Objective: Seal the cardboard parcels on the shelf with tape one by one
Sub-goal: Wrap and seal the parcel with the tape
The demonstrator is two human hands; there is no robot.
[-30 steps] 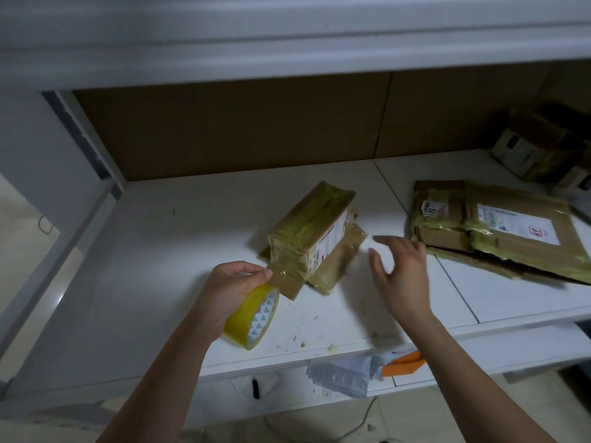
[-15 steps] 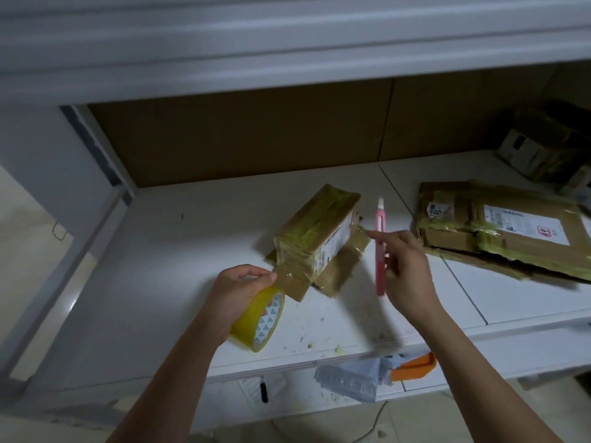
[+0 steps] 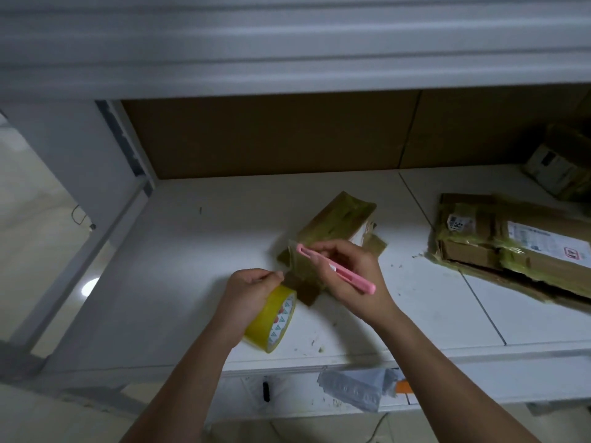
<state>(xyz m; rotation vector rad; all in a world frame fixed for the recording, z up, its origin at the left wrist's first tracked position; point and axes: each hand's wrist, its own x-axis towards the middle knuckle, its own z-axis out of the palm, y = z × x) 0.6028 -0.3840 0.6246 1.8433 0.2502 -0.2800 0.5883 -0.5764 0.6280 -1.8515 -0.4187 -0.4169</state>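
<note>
Small taped parcel (image 3: 335, 222) mid-shelf (image 3: 204, 251), nearer the front edge. Left hand (image 3: 246, 292) gripping yellow tape roll (image 3: 271, 318), strip pulled w/ tension to parcel; right hand (image 3: 348, 273) clasping pink cutter (image 3: 335, 268). Slice close to box (tip off fingers), then press end flat.

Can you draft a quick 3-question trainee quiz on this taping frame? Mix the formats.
1. True or false: the left hand grips the yellow tape roll.
2. The right hand holds: A) scissors B) a pink cutter C) a marker.
3. Fill in: the cutter's tip is at the near end of the small parcel, which lies on the white ____.

Key: 1 true; 2 B; 3 shelf.
</note>
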